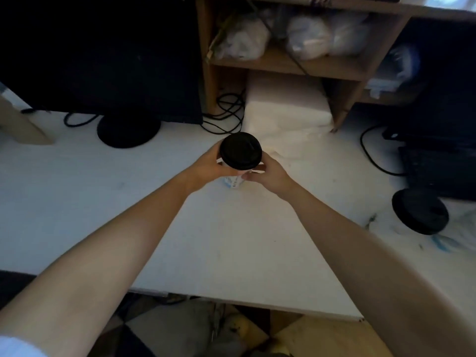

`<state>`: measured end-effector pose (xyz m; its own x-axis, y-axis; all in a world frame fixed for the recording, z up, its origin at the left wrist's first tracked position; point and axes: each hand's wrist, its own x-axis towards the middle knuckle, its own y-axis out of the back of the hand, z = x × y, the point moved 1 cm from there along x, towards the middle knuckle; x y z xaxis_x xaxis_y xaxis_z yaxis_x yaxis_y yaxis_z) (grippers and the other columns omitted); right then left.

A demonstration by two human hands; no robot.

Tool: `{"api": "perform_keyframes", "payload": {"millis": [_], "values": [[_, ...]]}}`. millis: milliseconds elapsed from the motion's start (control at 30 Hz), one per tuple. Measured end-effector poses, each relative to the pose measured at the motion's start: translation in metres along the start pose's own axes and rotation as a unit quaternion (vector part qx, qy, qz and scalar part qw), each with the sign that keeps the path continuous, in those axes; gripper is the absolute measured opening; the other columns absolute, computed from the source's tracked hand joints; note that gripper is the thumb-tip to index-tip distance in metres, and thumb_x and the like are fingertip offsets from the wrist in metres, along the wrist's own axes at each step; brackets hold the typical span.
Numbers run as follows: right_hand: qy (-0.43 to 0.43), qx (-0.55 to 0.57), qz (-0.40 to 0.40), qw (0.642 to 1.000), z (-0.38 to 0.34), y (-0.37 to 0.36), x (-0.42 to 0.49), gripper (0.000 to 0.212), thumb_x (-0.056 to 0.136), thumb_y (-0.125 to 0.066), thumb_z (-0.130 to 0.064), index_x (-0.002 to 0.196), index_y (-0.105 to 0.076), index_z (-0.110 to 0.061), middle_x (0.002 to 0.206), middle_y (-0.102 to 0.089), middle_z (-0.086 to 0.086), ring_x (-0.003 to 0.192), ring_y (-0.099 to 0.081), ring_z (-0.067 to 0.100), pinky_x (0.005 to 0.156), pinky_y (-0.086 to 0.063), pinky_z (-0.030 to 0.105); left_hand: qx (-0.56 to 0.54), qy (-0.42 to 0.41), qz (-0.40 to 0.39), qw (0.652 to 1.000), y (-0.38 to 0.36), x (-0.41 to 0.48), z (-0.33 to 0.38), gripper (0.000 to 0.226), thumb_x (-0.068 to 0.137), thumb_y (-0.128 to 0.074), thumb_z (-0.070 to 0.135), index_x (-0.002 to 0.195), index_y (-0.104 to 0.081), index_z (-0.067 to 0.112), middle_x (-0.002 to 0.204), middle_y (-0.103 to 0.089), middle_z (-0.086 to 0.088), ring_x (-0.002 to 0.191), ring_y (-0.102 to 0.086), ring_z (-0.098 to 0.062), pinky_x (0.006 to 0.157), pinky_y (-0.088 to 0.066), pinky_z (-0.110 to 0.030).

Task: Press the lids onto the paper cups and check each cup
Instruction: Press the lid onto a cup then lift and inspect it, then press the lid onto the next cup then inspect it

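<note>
Now both hands are wrapping around the paper cup [233, 180], the left hand [211, 166] cupping its side, the right hand [268, 173] closing in opposite, fingers curled against the wall just under the black lid [241, 149]. The cup is sitting between the palms, above the white counter [231, 240]. Thin paper will likely be crushing easily, so gripping high, beside the stiffer rim, seems wisest. Well off to the right hand's side, another black lid [420, 215] is waiting.
</note>
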<state>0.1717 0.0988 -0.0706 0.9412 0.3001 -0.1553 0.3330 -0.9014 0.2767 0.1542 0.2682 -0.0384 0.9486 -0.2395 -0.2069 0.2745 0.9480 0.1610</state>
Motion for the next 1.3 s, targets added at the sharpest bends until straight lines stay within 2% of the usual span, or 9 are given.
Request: {"api": "perform_keyframes", "payload": {"millis": [133,300,400,467,600,767,900,1133,1300], "values": [[0.003,0.010,0.003,1.000,0.006,-0.002,0.001,0.064,0.078,-0.073,-0.003,0.135,-0.045,-0.011,0.128,-0.055,0.006,0.111,-0.055,0.019,0.081,-0.050,0.015,-0.020,0.010,0.012,1.000,0.000,0.003,-0.010,0.080,0.075,-0.074,0.003,0.138,-0.033,0.028,0.128,-0.046,0.013,0.121,-0.042,-0.003,0.084,-0.041,-0.009],[-0.021,0.019,-0.031,0.999,0.005,-0.004,0.006,0.064,0.080,-0.069,-0.001,0.138,-0.043,-0.010,0.135,-0.053,0.007,0.108,-0.058,0.019,0.079,-0.051,0.015,0.003,0.046,0.012,0.999,0.007,0.005,-0.012,0.084,0.077,-0.073,0.008,0.144,-0.025,0.024,0.133,-0.041,0.010,0.129,-0.036,-0.009,0.093,-0.039,-0.018],[-0.050,0.007,-0.061,0.997,0.007,-0.002,0.007,0.067,0.079,-0.070,-0.002,0.139,-0.041,-0.010,0.140,-0.050,0.006,0.111,-0.061,0.024,0.092,-0.051,0.031,0.048,0.090,-0.025,0.994,0.011,0.003,-0.013,0.080,0.080,-0.071,0.013,0.145,-0.025,0.022,0.144,-0.040,0.001,0.133,-0.037,-0.015,0.105,-0.038,-0.032],[-0.060,-0.001,-0.074,0.995,0.006,0.001,0.004,0.069,0.080,-0.071,-0.004,0.141,-0.039,-0.011,0.142,-0.047,0.006,0.113,-0.060,0.023,0.098,-0.048,0.038,0.095,0.150,-0.027,0.984,0.011,0.001,-0.011,0.072,0.084,-0.067,0.017,0.145,-0.029,0.017,0.145,-0.042,-0.007,0.130,-0.042,-0.021,0.102,-0.043,-0.036],[-0.098,0.002,-0.090,0.991,-0.004,0.020,-0.021,0.069,0.085,-0.066,-0.011,0.145,-0.031,-0.016,0.144,-0.039,0.004,0.122,-0.050,0.020,0.091,-0.043,0.029,0.169,0.271,0.032,0.947,0.004,-0.012,-0.002,0.053,0.090,-0.059,0.022,0.137,-0.041,0.005,0.136,-0.048,-0.015,0.121,-0.050,-0.028,0.092,-0.048,-0.041],[-0.163,0.004,-0.075,0.984,0.009,0.062,-0.072,0.053,0.087,-0.065,-0.019,0.135,-0.044,-0.015,0.136,-0.048,0.006,0.113,-0.051,0.017,0.085,-0.046,0.028,0.174,0.308,-0.062,0.933,-0.034,-0.029,0.003,0.043,0.091,-0.058,0.024,0.128,-0.049,0.004,0.119,-0.058,-0.014,0.103,-0.056,-0.025,0.090,-0.050,-0.044],[-0.222,-0.017,-0.039,0.974,0.027,0.101,-0.132,0.046,0.089,-0.063,-0.023,0.131,-0.048,-0.012,0.121,-0.055,0.006,0.102,-0.056,0.019,0.084,-0.047,0.030,0.213,0.274,-0.128,0.929,-0.095,-0.017,0.018,0.042,0.093,-0.055,0.028,0.127,-0.051,0.004,0.112,-0.056,-0.009,0.101,-0.055,-0.021,0.091,-0.048,-0.040],[-0.262,-0.115,0.071,0.956,0.072,0.184,-0.221,0.050,0.087,-0.065,-0.030,0.132,-0.048,-0.015,0.132,-0.050,0.004,0.107,-0.053,0.015,0.083,-0.043,0.025,0.259,0.139,-0.160,0.942,-0.215,0.013,0.052,0.047,0.093,-0.047,0.043,0.131,-0.049,0.016,0.131,-0.052,-0.008,0.115,-0.054,-0.026,0.088,-0.048,-0.033],[-0.285,-0.136,0.145,0.938,0.095,0.222,-0.238,0.062,0.083,-0.070,-0.024,0.134,-0.040,-0.009,0.136,-0.046,0.011,0.114,-0.054,0.025,0.089,-0.042,0.031,0.182,0.096,-0.141,0.968,-0.277,0.026,0.065,0.059,0.094,-0.035,0.053,0.143,-0.034,0.020,0.146,-0.040,-0.006,0.130,-0.043,-0.025,0.109,-0.037,-0.042]]}}
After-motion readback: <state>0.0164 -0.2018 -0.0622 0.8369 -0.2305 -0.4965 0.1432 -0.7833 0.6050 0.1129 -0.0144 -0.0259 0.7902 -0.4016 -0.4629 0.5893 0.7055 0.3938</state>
